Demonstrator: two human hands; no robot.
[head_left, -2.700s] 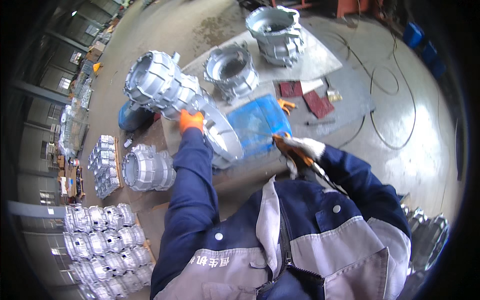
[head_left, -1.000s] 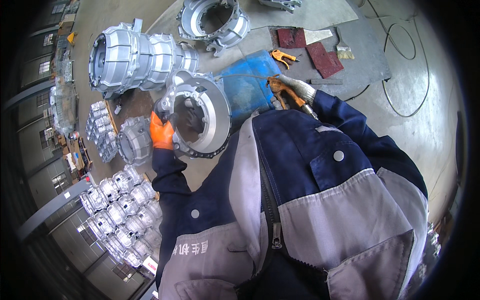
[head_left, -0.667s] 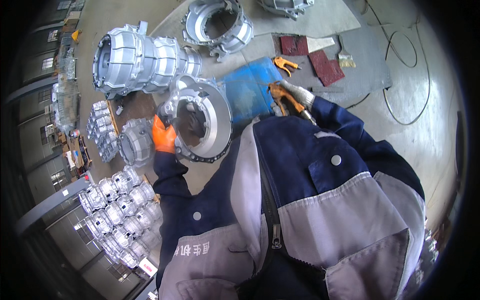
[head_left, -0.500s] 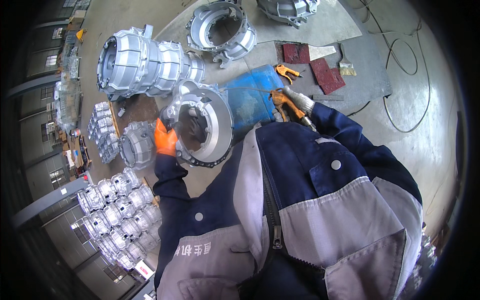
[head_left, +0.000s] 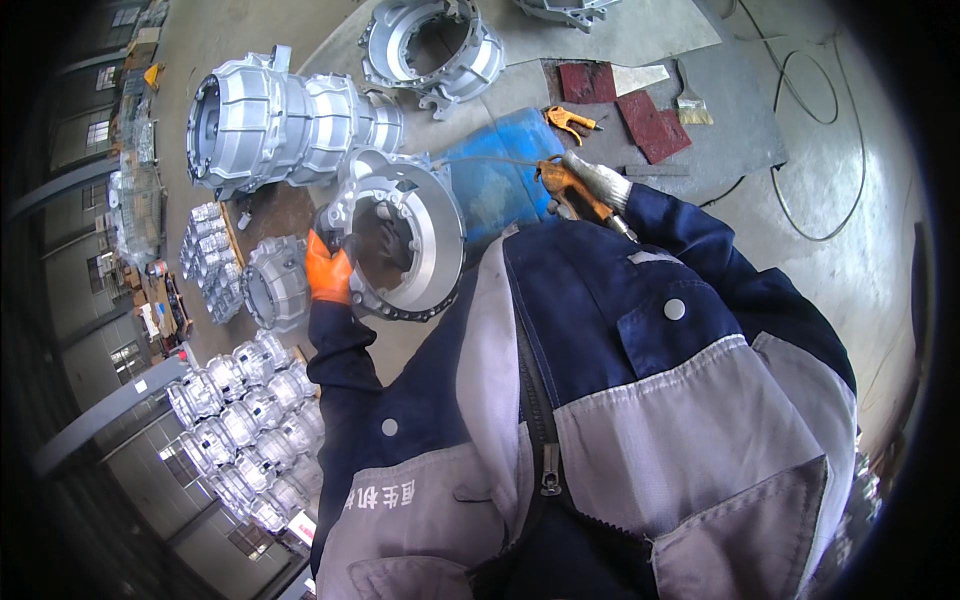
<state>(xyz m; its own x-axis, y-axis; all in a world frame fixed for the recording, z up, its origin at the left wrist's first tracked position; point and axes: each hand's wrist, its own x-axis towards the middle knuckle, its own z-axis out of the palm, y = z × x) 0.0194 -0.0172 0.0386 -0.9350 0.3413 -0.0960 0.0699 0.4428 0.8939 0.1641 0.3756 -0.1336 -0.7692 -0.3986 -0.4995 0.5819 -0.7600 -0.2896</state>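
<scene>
My left hand (head_left: 328,268), in an orange glove with dark fingertips, is closed on the left rim of a silver cast-metal housing (head_left: 438,232). This ring-shaped housing is tilted, its wide round opening facing me. In a white knit glove, my right hand (head_left: 598,181) grips an orange air blow gun (head_left: 566,184). The gun's long thin nozzle points left, its tip close to the housing's upper right rim. Part of the right-hand fingers is hidden behind the gun. Below both lies a scuffed blue surface (head_left: 495,178), directly right of the housing.
A second orange blow gun (head_left: 571,121), dark red pads (head_left: 652,128) and a brush (head_left: 691,105) lie on the grey table (head_left: 738,150). More housings (head_left: 262,125) stand left and behind (head_left: 475,62). A hose (head_left: 858,190) loops at right; stacked castings (head_left: 245,410) fill lower left.
The whole view has shifted slightly, so the table things sit a little higher. Both hands keep their holds on the housing and the blow gun.
</scene>
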